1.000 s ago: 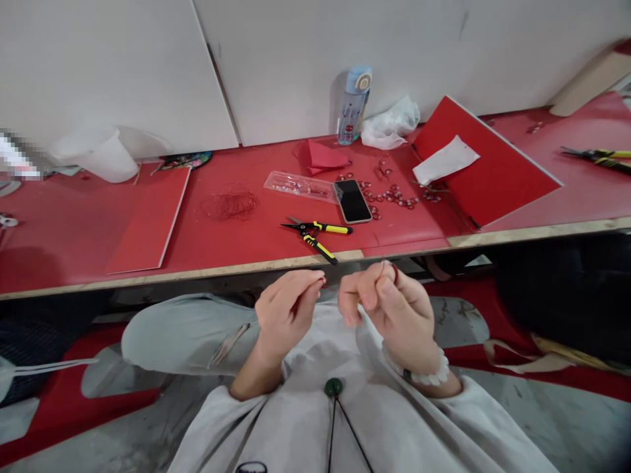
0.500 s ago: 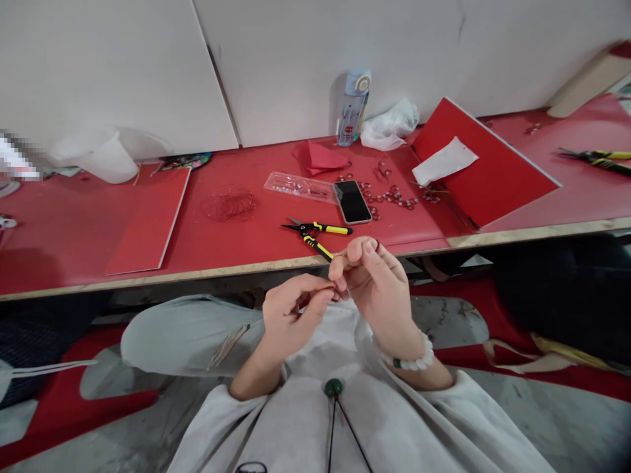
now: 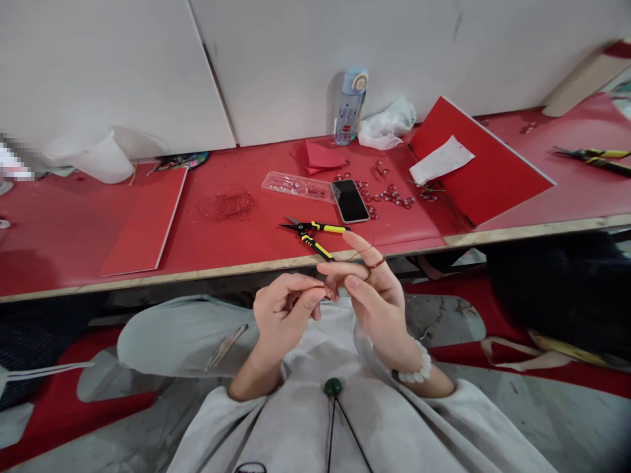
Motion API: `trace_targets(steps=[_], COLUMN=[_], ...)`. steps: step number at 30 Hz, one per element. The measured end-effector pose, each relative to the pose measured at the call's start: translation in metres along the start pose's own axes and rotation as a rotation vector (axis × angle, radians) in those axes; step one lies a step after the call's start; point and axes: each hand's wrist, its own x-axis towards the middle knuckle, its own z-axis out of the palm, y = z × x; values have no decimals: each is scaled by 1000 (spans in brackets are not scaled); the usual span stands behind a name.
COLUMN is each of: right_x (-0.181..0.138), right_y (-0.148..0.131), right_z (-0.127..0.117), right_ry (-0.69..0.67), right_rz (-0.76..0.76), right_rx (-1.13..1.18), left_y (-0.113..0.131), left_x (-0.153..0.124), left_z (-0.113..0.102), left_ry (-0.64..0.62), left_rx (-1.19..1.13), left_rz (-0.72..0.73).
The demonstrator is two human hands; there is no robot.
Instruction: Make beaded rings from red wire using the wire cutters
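Observation:
Between the thumb and fingertips of my left hand [image 3: 283, 309] a small piece of red cord [image 3: 328, 292] is pinched. Close beside it, my right hand [image 3: 379, 299] has its index finger raised, with a turn of thin red cord around that finger and a loose end sticking out. The right thumb rests by the bent middle finger, and the lower fingers reach the left fingertips. Fine detail of the cord there is too small to make out. Just beyond the hands, yellow-and-black pliers [image 3: 315, 236] lie spread on the red tabletop [image 3: 236, 243].
A phone [image 3: 351, 200] lies by a clear plastic tray [image 3: 296, 186] and several red cord loops with beads [image 3: 389, 196]. Further left is a tangle of red thread [image 3: 227, 205]. A water bottle [image 3: 350, 108] stands by the wall. Red boards [image 3: 148, 223] lie at both sides.
The right index finger has lifted away from the thumb and straightened, showing the cord around it. My left hand has shifted slightly left, still pinching.

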Motion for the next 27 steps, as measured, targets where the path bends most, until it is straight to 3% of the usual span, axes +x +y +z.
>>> trace_targets(steps=[3,5,12,15,19,22,24,27], right_x=[0,-3,-3,5,15,19,18,14], right_y=[-1,-3,-13,-18,-21,-20,-18,-18], right_z=[-5,-8,-10,-12,-22,-26,-26,-23], right_ry=[-8,-44,-80,-13,83,51,-9,-72], right_rz=[-10,-94,-850,-955,-914,-860,-662,-221], right_rx=[-33,-96,-752,-912,-1074,-1024,-859,-435], left_y=[0,0,1,3,6,7,7,6], left_x=[-2,-2,-6,-7,-6,-5,-4,-2], left_z=[-1,-2,-3,-3,-3,-2,-2,-1], left_ry=[17,15,1,7,-4,-19,-36,-53], left_rx=[-1,0,25,37,6,-79,-130,-172], left_rz=[11,39,33,4,-62,-111,-125,-143])
